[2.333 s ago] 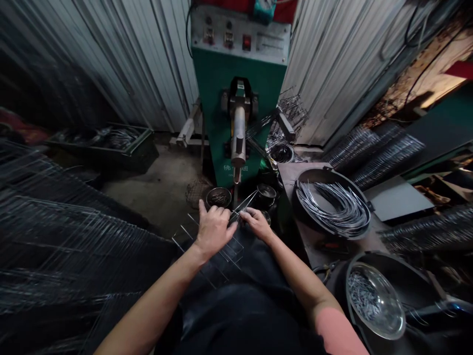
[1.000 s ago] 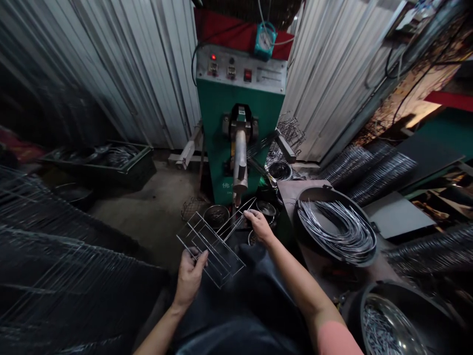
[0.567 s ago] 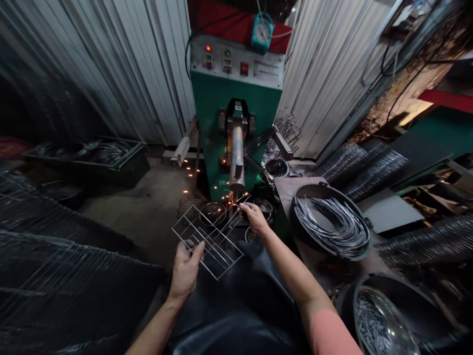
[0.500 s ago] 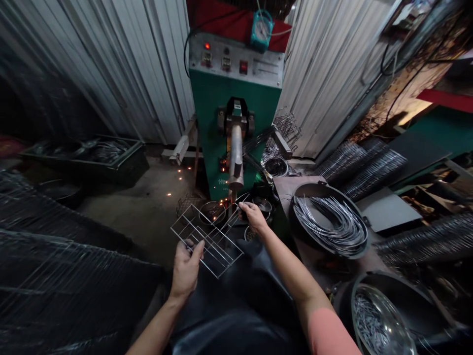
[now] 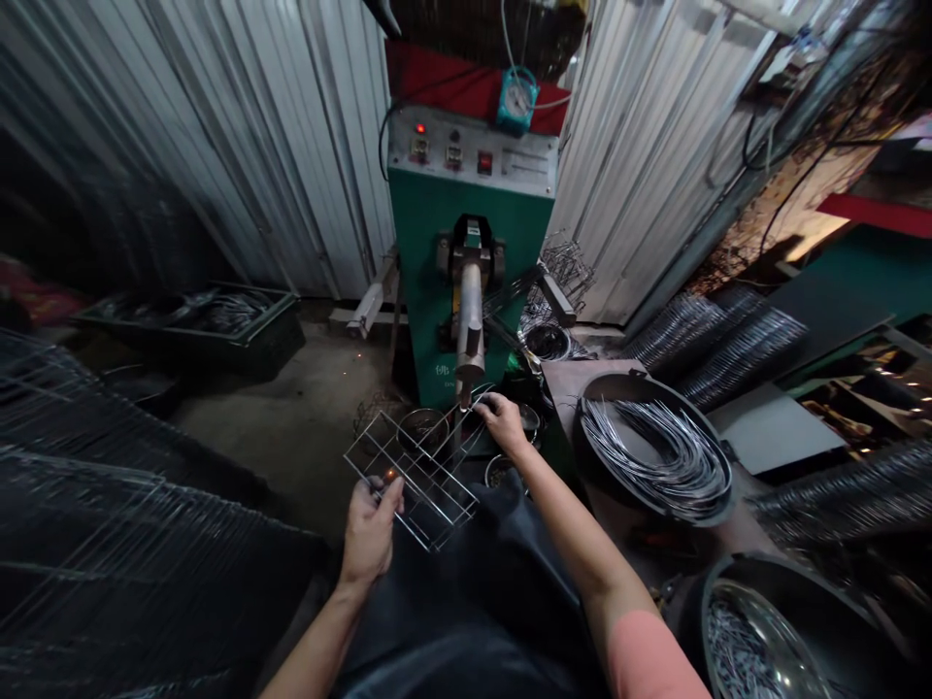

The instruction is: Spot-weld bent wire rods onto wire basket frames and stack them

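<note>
A wire grid of thin metal rods is held tilted in front of a green machine. My left hand grips its near left edge, thumb on top. My right hand is closed at the grid's far right corner, pinching a thin curved wire. Just left of my right fingertips, the machine's cylindrical metal arm ends in an electrode tip at the grid's far corner. One small orange spark glows near my left thumb.
On the right, a round pan holds curved wires, and a metal bowl holds small metal pieces. Stacked wire grids fill the left. A green crate stands on the floor behind them. Small bowls sit below the machine arm.
Most of the orange sparks around the electrode and over the floor have gone. The machine appears slightly lower in view. Both hands keep hold, with the grid nearly in the same place.
</note>
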`<action>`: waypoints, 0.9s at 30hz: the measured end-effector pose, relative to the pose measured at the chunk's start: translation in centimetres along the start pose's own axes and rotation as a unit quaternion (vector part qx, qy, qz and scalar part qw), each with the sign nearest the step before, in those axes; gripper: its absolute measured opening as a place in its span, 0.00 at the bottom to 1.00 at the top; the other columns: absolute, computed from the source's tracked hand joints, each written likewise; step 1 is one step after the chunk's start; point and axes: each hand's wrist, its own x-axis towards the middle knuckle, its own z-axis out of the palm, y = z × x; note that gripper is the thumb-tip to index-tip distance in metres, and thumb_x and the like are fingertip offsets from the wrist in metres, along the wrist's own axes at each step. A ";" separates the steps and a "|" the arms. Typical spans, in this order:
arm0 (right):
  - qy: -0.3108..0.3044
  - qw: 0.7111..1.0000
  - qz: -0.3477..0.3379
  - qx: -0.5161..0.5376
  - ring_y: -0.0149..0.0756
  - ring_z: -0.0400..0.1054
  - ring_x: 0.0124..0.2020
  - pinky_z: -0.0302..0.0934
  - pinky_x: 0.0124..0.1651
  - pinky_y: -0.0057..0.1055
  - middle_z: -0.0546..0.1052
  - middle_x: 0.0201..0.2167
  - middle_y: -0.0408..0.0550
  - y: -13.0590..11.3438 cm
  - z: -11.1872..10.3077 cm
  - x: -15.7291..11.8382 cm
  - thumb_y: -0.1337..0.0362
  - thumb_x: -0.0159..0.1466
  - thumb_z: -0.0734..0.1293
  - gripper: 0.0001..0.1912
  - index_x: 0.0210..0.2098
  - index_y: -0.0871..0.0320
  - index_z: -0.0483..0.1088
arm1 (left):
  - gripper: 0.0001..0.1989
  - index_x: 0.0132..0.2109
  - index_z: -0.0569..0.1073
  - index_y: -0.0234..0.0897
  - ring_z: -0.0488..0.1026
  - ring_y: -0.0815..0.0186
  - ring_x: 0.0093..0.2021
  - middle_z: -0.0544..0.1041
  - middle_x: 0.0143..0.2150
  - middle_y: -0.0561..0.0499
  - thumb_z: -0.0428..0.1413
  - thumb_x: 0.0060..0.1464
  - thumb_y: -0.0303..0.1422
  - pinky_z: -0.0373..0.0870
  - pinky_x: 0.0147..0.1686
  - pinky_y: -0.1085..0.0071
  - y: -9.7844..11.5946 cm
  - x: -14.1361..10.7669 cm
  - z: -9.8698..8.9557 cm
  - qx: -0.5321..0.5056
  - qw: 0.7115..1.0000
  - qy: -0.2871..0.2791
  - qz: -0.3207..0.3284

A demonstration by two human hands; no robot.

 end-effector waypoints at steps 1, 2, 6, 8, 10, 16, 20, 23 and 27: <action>0.009 1.000 -0.001 -0.015 0.36 0.65 0.30 0.60 0.37 0.31 0.72 0.26 0.44 0.1 0.1 -0.1 0.57 0.55 0.65 0.08 0.26 0.55 0.68 | 0.21 0.33 0.61 0.38 0.61 0.74 0.21 0.65 0.20 0.60 0.63 0.40 0.42 0.59 0.26 0.75 0.1 0.0 0.0 -0.001 1.000 -0.004 0.000; 0.020 0.999 0.000 -0.030 0.36 0.65 0.29 0.59 0.37 0.31 0.72 0.25 0.44 0.2 0.1 -0.2 0.57 0.56 0.65 0.09 0.25 0.55 0.67 | 0.21 0.33 0.61 0.38 0.61 0.74 0.21 0.65 0.20 0.60 0.63 0.40 0.42 0.59 0.26 0.75 0.2 0.0 0.0 -0.001 1.000 -0.004 0.000; 0.041 0.997 -0.017 -0.063 0.37 0.67 0.33 0.60 0.41 0.32 0.73 0.31 0.46 0.4 -0.2 -0.3 0.59 0.58 0.64 0.07 0.33 0.56 0.69 | 0.20 0.33 0.61 0.38 0.60 0.73 0.21 0.64 0.19 0.60 0.62 0.41 0.42 0.59 0.25 0.75 0.4 0.1 0.0 0.012 1.000 0.002 0.015; 0.015 0.996 -0.047 -0.074 0.39 0.68 0.39 0.60 0.46 0.33 0.74 0.37 0.49 0.3 -0.4 -0.1 0.63 0.59 0.63 0.09 0.39 0.56 0.70 | 0.19 0.33 0.61 0.38 0.60 0.73 0.21 0.64 0.19 0.60 0.62 0.41 0.42 0.59 0.25 0.75 0.4 0.2 0.0 0.018 1.000 0.006 0.019; -0.018 0.993 -0.068 -0.093 0.39 0.68 0.42 0.59 0.48 0.33 0.74 0.40 0.50 0.2 -0.5 0.3 0.66 0.60 0.62 0.10 0.41 0.56 0.72 | 0.19 0.33 0.61 0.38 0.61 0.73 0.21 0.64 0.19 0.60 0.62 0.42 0.42 0.59 0.25 0.75 0.3 0.4 0.0 0.018 1.000 0.008 0.019; -0.048 0.988 -0.066 -0.132 0.40 0.69 0.41 0.61 0.46 0.34 0.74 0.39 0.51 0.0 -0.5 1.2 0.67 0.61 0.61 0.11 0.39 0.55 0.74 | 0.20 0.33 0.61 0.37 0.60 0.73 0.21 0.64 0.20 0.59 0.61 0.41 0.44 0.58 0.24 0.77 0.8 0.8 -0.6 0.037 0.999 0.003 -0.002; -0.038 0.992 -0.053 -0.104 0.40 0.69 0.43 0.61 0.49 0.34 0.74 0.41 0.49 -0.2 -0.7 0.3 0.66 0.60 0.63 0.11 0.41 0.54 0.74 | 0.21 0.35 0.62 0.37 0.63 0.73 0.22 0.66 0.21 0.59 0.62 0.41 0.43 0.60 0.26 0.76 1.1 2.1 -1.1 0.065 0.998 -0.011 -0.012; -0.005 0.999 -0.023 -0.040 0.40 0.67 0.46 0.59 0.52 0.36 0.74 0.43 0.49 0.4 -1.1 -2.8 0.62 0.59 0.64 0.13 0.43 0.54 0.73 | 0.21 0.33 0.62 0.37 0.63 0.72 0.23 0.66 0.21 0.59 0.62 0.40 0.44 0.61 0.27 0.76 0.4 2.8 -1.7 0.053 0.998 -0.037 -0.007; 0.057 0.981 0.157 0.100 0.40 0.69 0.38 0.63 0.44 0.37 0.76 0.36 0.49 3.4 -2.0 -10.0 0.55 0.54 0.67 0.17 0.40 0.57 0.72 | 0.18 0.29 0.62 0.38 0.63 0.72 0.23 0.65 0.21 0.58 0.63 0.39 0.41 0.63 0.28 0.74 -1.1 1.8 -4.1 0.092 0.989 -0.113 0.025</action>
